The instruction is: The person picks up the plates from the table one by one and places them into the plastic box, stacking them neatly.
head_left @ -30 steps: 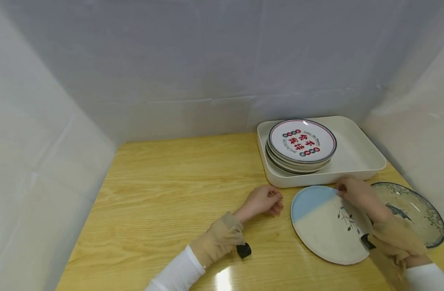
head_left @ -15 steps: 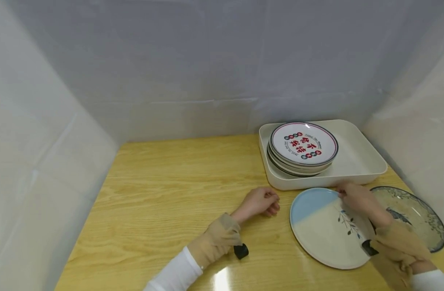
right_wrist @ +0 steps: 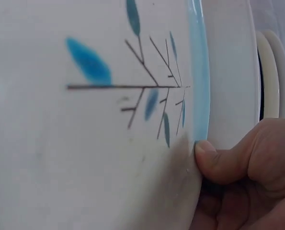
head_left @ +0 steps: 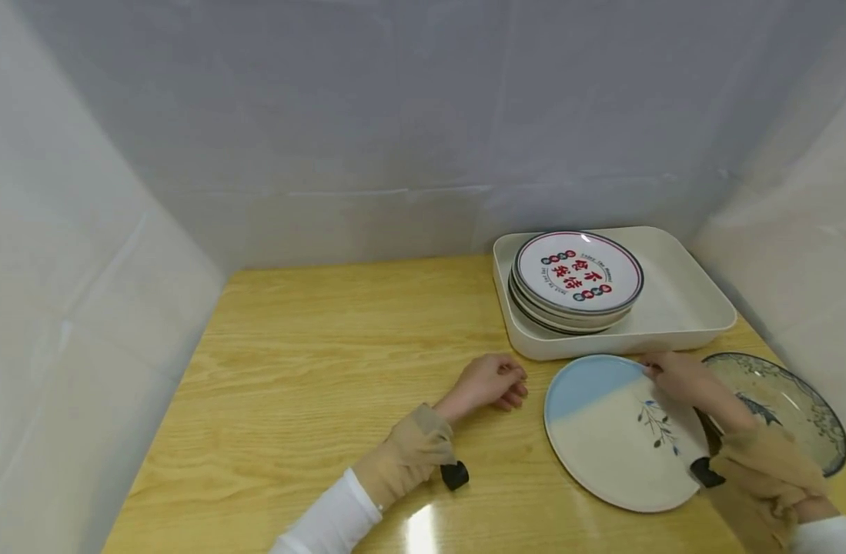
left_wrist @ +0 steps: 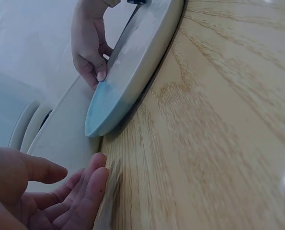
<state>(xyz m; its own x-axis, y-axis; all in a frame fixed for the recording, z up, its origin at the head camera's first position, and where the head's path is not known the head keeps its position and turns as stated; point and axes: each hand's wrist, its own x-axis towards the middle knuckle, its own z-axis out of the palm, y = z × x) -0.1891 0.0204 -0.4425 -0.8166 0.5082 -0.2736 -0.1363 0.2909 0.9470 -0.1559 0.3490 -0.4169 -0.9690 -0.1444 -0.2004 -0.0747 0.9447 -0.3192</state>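
A round plate (head_left: 620,438), cream with a pale blue section and a leafy twig drawn on it, lies on the wooden table in front of the tray. My right hand (head_left: 686,385) pinches its far right rim; in the right wrist view the thumb (right_wrist: 214,160) is on top of the rim and the other fingers go underneath. Left of the plate, apart from it, my left hand (head_left: 488,381) hovers low over the table with loosely bent fingers (left_wrist: 87,191) and holds nothing.
Behind the plate stands a cream rectangular tray (head_left: 679,292) with a stack of plates (head_left: 578,273) at its left end, the top one bearing red characters. An oval patterned dish (head_left: 797,408) lies at the right, partly behind my right arm. Pale sheeting (head_left: 395,115) encloses the table.
The cream and blue plate has shifted slightly left, with my right hand still pinching its rim. My left hand has drifted a little left.
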